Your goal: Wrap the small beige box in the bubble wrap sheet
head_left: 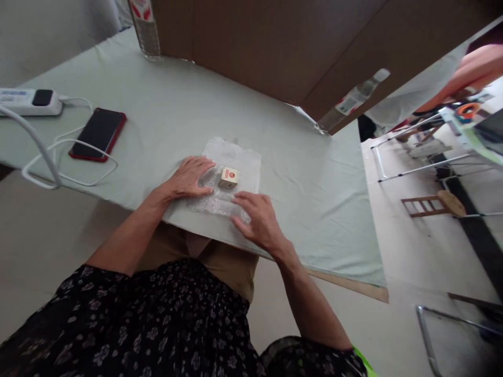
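Observation:
A small cream-coloured box (228, 177) with a red emblem rests on a sheet of clear bubble wrap (245, 157), which lies on the cloth-covered table. My left hand (192, 177) is at the sheet's left side, fingers and thumb apart, touching the wrap to the left of the box. On the other side, my right hand (257, 219) lies over the sheet's near right part, its thumb and fingers spread. Neither hand touches the box. The near edge of the wrap looks crumpled or folded between the hands.
A phone (98, 134) with a red case, a white cable (51, 152) and a power strip (31, 102) lie at the left. A brown cardboard panel (251, 47) stands at the back, with water bottles (147, 34) against it. A small wooden stool (436, 203) is right.

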Action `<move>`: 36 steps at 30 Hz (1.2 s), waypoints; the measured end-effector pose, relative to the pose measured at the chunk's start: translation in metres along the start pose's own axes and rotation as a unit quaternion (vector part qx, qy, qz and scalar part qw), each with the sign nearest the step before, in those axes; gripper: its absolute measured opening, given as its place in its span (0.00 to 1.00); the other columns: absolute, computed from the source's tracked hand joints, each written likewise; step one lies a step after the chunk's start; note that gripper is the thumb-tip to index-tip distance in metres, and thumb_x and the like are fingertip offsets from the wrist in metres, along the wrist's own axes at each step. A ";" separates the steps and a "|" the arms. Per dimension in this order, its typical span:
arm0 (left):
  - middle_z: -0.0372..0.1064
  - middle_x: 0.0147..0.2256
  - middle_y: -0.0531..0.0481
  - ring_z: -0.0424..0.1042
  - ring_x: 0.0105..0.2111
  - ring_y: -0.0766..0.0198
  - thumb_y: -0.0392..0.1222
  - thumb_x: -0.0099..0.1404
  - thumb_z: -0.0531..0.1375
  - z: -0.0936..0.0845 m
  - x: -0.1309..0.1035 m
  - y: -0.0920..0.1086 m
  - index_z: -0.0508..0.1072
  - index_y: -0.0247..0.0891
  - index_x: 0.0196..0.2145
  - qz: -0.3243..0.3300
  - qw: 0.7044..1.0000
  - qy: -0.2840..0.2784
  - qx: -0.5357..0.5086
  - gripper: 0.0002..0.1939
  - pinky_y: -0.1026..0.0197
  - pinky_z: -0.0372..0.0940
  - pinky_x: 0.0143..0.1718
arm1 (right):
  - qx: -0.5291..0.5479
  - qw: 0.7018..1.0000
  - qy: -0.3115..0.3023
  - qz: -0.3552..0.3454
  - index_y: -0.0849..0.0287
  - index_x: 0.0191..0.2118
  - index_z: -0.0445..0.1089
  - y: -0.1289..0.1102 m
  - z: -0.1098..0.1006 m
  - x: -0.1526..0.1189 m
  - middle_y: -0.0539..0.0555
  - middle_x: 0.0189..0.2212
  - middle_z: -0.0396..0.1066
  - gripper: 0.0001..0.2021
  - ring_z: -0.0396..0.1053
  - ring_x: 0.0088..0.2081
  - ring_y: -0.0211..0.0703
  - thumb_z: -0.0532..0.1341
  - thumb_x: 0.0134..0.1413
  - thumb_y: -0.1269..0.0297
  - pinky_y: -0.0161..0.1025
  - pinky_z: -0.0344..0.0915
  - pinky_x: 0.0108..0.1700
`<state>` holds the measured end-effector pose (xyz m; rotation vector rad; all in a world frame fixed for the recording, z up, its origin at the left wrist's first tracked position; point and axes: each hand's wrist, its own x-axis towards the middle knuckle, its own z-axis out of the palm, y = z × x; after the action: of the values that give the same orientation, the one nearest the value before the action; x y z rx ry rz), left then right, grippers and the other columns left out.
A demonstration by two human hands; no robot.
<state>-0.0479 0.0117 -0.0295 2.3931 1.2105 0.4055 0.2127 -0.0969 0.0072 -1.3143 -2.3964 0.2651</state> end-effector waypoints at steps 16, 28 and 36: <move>0.61 0.69 0.38 0.56 0.71 0.40 0.59 0.59 0.69 -0.024 -0.019 0.041 0.73 0.41 0.60 0.045 0.997 0.048 -0.048 0.35 0.38 0.50 0.72 | -0.020 0.995 0.066 0.076 0.54 0.42 0.73 0.009 0.000 0.025 0.57 0.44 0.81 0.12 0.75 0.47 0.52 0.52 0.70 0.64 0.51 0.63 0.55; 0.75 0.32 0.49 0.69 0.33 0.61 0.49 0.55 0.60 -0.009 0.034 0.051 0.71 0.38 0.28 -0.140 0.946 0.130 -0.260 0.11 0.59 0.65 0.36 | 0.163 0.973 0.073 0.148 0.54 0.45 0.74 0.048 0.003 0.072 0.57 0.46 0.80 0.19 0.76 0.48 0.52 0.65 0.57 0.44 0.49 0.69 0.54; 0.65 0.24 0.56 0.60 0.25 0.68 0.48 0.51 0.65 -0.007 0.032 0.054 0.72 0.37 0.27 -0.137 0.915 0.127 -0.357 0.11 0.64 0.55 0.27 | 0.328 0.918 0.095 0.204 0.56 0.31 0.71 0.052 0.022 0.076 0.49 0.28 0.74 0.10 0.69 0.31 0.40 0.64 0.51 0.55 0.39 0.65 0.38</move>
<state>0.0045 0.0106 0.0049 1.5573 1.2062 0.9072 0.2070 -0.0045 -0.0123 -1.3923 -1.6220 0.9194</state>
